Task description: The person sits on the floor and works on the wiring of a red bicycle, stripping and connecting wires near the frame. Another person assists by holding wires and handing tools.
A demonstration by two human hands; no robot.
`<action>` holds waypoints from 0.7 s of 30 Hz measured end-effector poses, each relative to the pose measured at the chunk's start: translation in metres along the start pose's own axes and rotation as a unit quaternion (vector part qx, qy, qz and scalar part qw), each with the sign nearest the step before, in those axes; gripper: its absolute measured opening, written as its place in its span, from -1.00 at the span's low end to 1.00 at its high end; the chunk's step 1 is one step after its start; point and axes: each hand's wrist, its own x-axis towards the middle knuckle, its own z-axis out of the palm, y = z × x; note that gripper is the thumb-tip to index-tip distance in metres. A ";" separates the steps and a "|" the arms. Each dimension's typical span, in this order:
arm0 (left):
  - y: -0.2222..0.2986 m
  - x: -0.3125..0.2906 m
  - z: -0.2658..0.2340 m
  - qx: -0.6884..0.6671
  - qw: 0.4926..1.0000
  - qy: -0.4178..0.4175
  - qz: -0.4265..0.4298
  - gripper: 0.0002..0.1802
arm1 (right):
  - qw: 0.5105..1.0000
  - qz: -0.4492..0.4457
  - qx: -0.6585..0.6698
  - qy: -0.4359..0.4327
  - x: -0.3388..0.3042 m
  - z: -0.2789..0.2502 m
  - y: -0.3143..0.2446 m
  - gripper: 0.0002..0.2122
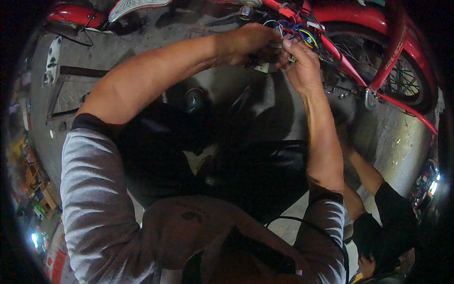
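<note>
left hand (246, 45) fingers pinch connector (261, 67) | right hand (302, 66) fingers grip wires (302, 34)

Glossy red painted metal on the frame (378, 71) at the upper right of the picture — its wheel (402, 78) shows thin bright metal spokes. The wires (302, 34) near the top centre wear smooth plastic sleeves in blue, yellow and red. Grey sleeves (90, 199) at the lower left look like soft matt knit cloth — the floor (142, 57) is rough, dull concrete
</note>
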 end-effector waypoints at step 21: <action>0.088 -0.233 -0.047 -0.126 0.955 0.191 0.186 -0.84 | 0.988 0.124 0.081 0.045 -0.004 -0.029 -0.012 -0.81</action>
